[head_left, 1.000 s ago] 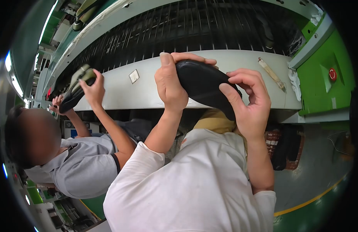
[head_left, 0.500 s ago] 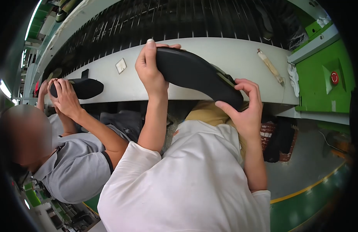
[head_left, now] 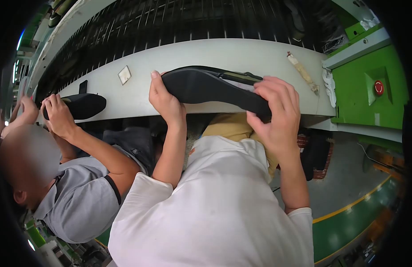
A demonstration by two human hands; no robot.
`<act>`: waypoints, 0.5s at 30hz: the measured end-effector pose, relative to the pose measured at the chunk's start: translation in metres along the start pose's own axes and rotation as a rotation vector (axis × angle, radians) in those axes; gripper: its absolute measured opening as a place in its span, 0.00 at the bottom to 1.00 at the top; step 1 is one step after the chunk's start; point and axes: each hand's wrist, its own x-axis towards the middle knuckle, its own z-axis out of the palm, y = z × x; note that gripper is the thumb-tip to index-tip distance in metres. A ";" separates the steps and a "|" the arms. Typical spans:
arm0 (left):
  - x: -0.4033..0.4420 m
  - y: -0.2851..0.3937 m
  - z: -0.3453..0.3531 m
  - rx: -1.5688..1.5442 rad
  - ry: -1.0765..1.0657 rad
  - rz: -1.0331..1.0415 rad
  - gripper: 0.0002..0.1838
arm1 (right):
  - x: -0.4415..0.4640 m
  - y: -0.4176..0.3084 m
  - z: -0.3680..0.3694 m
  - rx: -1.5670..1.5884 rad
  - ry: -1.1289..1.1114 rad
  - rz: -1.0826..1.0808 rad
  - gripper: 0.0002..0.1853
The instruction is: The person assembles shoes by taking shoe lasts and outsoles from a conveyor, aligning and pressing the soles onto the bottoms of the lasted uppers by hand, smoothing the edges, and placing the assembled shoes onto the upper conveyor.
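A black shoe (head_left: pixel 201 86) is held lengthwise between my two hands, above the near edge of the white table. Its dark sole is turned towards me, and a strip of the upper with some olive green shows along the far side. My left hand (head_left: pixel 167 103) grips the broad left end, thumb up at the edge and the other fingers hidden behind. At the narrower right end, my right hand (head_left: pixel 277 109) is closed around the shoe, fingers over the far side and thumb near the sole's near edge.
At my left a co-worker in a grey shirt (head_left: pixel 88 191) holds another black shoe (head_left: pixel 86 106). On the white table (head_left: pixel 206 55) lie a small white square (head_left: pixel 124 75) and a tape-wrapped tool (head_left: pixel 302 72). Behind runs a dark slatted rack (head_left: pixel 192 22); a green machine panel with a red button (head_left: pixel 379 88) stands right.
The shoe has rolled and levelled out, so more of its upper shows. My right-hand fingers have come further over its side. The whole view has shifted slightly.
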 end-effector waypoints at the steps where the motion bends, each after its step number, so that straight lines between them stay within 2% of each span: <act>1: -0.002 -0.001 0.001 0.002 0.012 0.013 0.27 | 0.000 -0.003 -0.005 0.013 0.002 0.004 0.35; 2: -0.005 -0.004 -0.001 0.007 0.023 0.022 0.27 | 0.000 -0.006 -0.012 -0.028 -0.024 -0.006 0.35; 5: -0.016 -0.019 -0.007 0.044 0.087 0.064 0.26 | 0.004 -0.012 -0.016 0.489 -0.020 0.328 0.35; 7: -0.034 -0.008 0.008 0.058 0.190 0.015 0.24 | -0.003 0.013 -0.001 0.780 0.075 0.454 0.35; 8: -0.028 -0.021 -0.015 0.202 0.055 0.094 0.22 | -0.006 0.024 0.006 0.960 0.131 0.543 0.35; 9: -0.031 -0.007 -0.018 0.233 -0.074 0.021 0.20 | -0.005 0.032 0.008 1.144 0.192 0.621 0.35; 10: -0.023 -0.011 -0.029 0.288 -0.227 0.027 0.20 | 0.001 0.037 0.004 1.165 0.219 0.656 0.34; 11: -0.020 -0.004 -0.031 0.197 -0.359 -0.133 0.18 | 0.008 0.040 0.001 1.190 0.248 0.690 0.33; 13: -0.012 0.006 -0.009 0.214 -0.515 -0.169 0.17 | 0.020 0.046 0.009 1.142 0.309 0.553 0.29; 15: 0.006 -0.007 0.018 0.179 -0.612 -0.049 0.23 | 0.041 0.035 0.004 1.140 0.248 0.465 0.25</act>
